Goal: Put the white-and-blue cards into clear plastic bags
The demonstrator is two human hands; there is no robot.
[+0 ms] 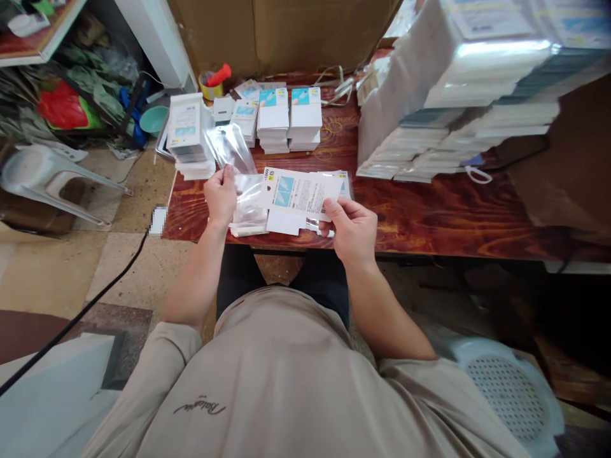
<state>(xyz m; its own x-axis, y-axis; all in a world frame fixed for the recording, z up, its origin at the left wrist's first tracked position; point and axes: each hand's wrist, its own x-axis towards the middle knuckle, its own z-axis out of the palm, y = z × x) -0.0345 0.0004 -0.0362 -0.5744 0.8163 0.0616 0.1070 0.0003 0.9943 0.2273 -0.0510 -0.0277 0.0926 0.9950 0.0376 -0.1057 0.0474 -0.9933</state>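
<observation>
My left hand (222, 196) pinches the edge of a clear plastic bag (233, 147), which is lifted off the table and tilted away from me. Between the thumb and fingers of my right hand (354, 228) is a printed card (298, 193) with a blue picture and a small hang hole, its free end pointing left. Under and between the hands lies a pile of clear bags (251, 202). White card (284, 222) shows below the held card, and another packaged card (344, 184) is partly hidden behind it.
Stacks of printed cards (273, 121) stand behind my hands, with another stack (187, 130) at the left. Tall piles of bagged packs (443, 95) rise on the right. Yellow tape (210, 88) sits at the back. A white stool (62, 175) stands left of the table.
</observation>
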